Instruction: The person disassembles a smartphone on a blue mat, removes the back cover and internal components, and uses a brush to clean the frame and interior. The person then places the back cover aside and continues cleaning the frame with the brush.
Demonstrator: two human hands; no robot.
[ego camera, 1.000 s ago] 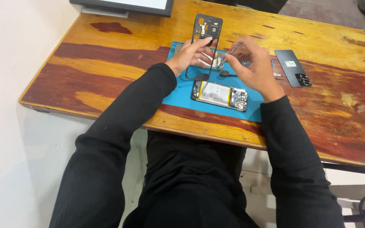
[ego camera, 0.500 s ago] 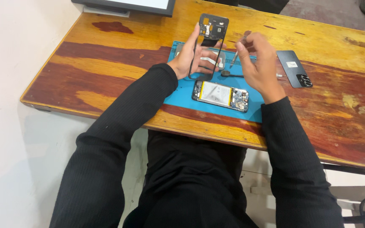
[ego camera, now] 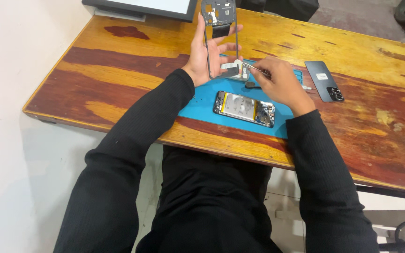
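Your left hand [ego camera: 207, 51] holds the dark phone frame [ego camera: 220, 33] upright above the blue mat [ego camera: 198, 105], its fingers spread behind it rather than clamped, so the frame can slip or twist and drop onto the opened phone [ego camera: 244, 108] lying on the mat below. Your right hand [ego camera: 282, 84] pinches slim tweezers [ego camera: 254, 69], fingers pressed together, tip at the frame's lower edge. A slip there could scratch or bend that thin edge. The back cover [ego camera: 326, 87] lies well apart on the bench [ego camera: 132, 70].
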